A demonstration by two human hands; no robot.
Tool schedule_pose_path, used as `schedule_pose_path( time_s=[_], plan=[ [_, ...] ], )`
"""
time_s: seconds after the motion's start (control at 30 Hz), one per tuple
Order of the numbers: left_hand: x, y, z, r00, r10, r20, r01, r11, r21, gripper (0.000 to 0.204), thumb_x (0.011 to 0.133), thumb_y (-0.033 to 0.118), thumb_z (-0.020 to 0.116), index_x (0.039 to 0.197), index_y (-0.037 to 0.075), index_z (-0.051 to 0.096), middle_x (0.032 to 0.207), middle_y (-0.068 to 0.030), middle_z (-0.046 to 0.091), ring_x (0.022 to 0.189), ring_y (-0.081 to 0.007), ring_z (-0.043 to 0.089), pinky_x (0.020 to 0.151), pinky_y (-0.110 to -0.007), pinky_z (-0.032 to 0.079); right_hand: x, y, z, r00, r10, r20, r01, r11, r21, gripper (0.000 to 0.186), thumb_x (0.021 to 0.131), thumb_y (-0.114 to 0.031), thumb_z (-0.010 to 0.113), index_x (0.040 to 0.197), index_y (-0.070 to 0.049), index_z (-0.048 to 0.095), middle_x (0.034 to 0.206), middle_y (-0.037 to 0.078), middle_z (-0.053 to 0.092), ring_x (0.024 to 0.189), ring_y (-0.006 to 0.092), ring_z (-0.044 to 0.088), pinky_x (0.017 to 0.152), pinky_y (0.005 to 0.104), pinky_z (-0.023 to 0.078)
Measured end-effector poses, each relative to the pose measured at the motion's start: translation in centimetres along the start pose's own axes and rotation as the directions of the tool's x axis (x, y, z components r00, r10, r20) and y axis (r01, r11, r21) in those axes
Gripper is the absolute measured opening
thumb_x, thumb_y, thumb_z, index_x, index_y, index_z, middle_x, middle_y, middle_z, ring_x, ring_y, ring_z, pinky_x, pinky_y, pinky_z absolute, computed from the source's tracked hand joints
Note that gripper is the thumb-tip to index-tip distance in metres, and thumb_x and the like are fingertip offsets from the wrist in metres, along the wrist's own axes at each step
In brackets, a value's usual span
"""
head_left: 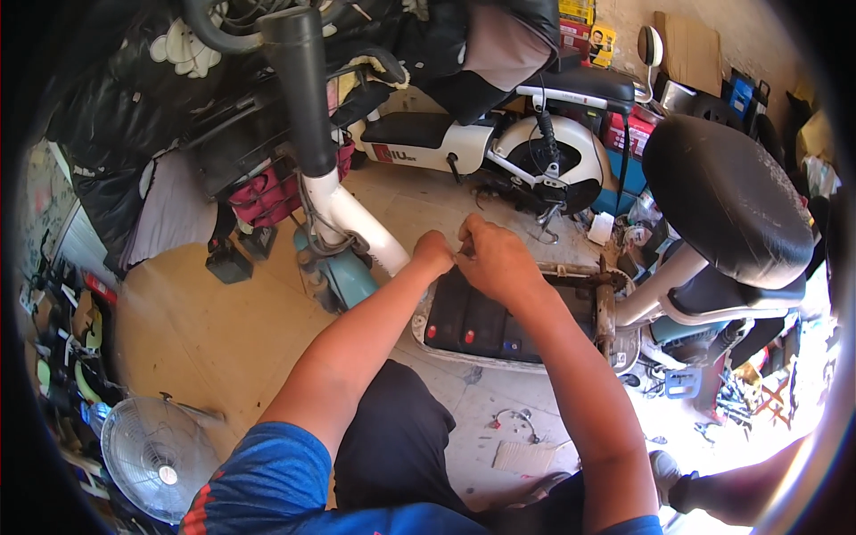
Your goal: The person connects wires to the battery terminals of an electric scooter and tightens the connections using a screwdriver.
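My left hand (pixel 432 254) and my right hand (pixel 486 259) meet above the open floorboard compartment of an electric scooter, both with fingers closed on something I cannot make out. Under them, black batteries (pixel 464 325) with red and blue terminals sit in the metal-rimmed compartment. A white steering column (pixel 370 236) with a black upper tube rises just left of my hands, with cables around it. The scooter's black seat (pixel 722 201) is to the right, on a white post. A rusty metal shaft (pixel 609 316) with a toothed wheel crosses the compartment's right end.
A second white scooter (pixel 415 147) stands behind. A floor fan (pixel 156 450) is at lower left, black battery blocks (pixel 227 263) on the floor at left. Loose wires (pixel 517 415) and cardboard (pixel 526 456) lie below the compartment. Clutter lines both sides. A leg (pixel 740 481) with a dark shoe shows at lower right.
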State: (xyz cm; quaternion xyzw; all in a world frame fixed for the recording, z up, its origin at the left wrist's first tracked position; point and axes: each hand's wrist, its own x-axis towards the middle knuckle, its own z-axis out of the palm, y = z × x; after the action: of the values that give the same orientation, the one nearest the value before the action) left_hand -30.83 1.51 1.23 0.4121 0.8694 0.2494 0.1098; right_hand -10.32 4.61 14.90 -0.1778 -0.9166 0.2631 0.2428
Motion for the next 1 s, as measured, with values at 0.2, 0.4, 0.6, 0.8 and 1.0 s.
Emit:
schedule_pose_path(
  time_s=[0.2, 0.4, 0.6, 0.8, 1.0],
  plan=[
    [-2.1, -0.4, -2.0, 0.979, -0.12, 0.166, 0.199, 0.751, -0.629, 0.026, 0.086, 0.01, 0.074, 0.107, -0.006, 0.073, 0.1, -0.0251, 0.076, 0.1, -0.0416, 0.075, 0.081, -0.044, 0.056, 3.4, -1.8, 0.2, 0.997, 0.055, 0.047, -0.049, 0.991, -0.124, 0.039, 0.086, -0.023, 0.083, 0.108, -0.003, 0.059, 0.097, 0.019, 0.077, 0.1, 0.0402, 0.074, 0.088, 0.0494, 0.058],
    [-5.9, 2.4, -3.3, 0.977, 0.136, -0.166, -0.196, 0.882, -0.429, 0.023, 0.091, 0.015, 0.073, 0.105, -0.003, 0.07, 0.098, -0.0247, 0.074, 0.095, -0.0425, 0.072, 0.082, -0.049, 0.056, 7.5, -1.6, 2.1, 0.999, -0.029, 0.042, 0.038, 0.972, -0.232, 0.054, 0.083, -0.03, 0.087, 0.123, -0.005, 0.06, 0.098, 0.014, 0.078, 0.096, 0.0374, 0.075, 0.084, 0.048, 0.058],
    [-3.0, -0.8, 1.0, 0.888, 0.129, -0.442, -0.268, 0.926, -0.267, 0.023, 0.093, 0.017, 0.068, 0.106, -0.002, 0.065, 0.096, -0.0261, 0.072, 0.096, -0.0481, 0.069, 0.082, -0.056, 0.053, 7.5, -3.3, 1.2, 0.984, 0.042, 0.175, -0.044, 0.999, 0.007, 0.056, 0.085, -0.028, 0.085, 0.131, -0.006, 0.061, 0.095, 0.014, 0.077, 0.095, 0.0346, 0.075, 0.084, 0.0462, 0.058],
    [-5.9, 2.3, -0.3, 0.965, 0.037, -0.261, -0.164, 0.858, -0.487, 0.019, 0.094, 0.013, 0.063, 0.105, -0.002, 0.064, 0.1, -0.0315, 0.071, 0.1, -0.0513, 0.067, 0.084, -0.058, 0.053, 6.0, -3.1, 1.0, 0.993, -0.027, 0.113, 0.075, 0.893, -0.443, 0.051, 0.087, -0.025, 0.081, 0.132, -0.007, 0.066, 0.097, 0.016, 0.077, 0.1, 0.0364, 0.075, 0.089, 0.0458, 0.059],
    [-3.3, -2.1, 2.5, 0.939, 0.096, -0.331, -0.231, 0.888, -0.398, 0.032, 0.097, 0.028, 0.071, 0.105, -0.003, 0.069, 0.101, -0.0307, 0.073, 0.1, -0.0486, 0.071, 0.089, -0.056, 0.056, 6.4, -3.1, 2.1, 0.985, -0.144, 0.092, 0.165, 0.935, -0.313, 0.05, 0.086, -0.027, 0.082, 0.129, -0.009, 0.067, 0.1, 0.017, 0.076, 0.101, 0.0364, 0.074, 0.087, 0.0484, 0.058]
  ],
)
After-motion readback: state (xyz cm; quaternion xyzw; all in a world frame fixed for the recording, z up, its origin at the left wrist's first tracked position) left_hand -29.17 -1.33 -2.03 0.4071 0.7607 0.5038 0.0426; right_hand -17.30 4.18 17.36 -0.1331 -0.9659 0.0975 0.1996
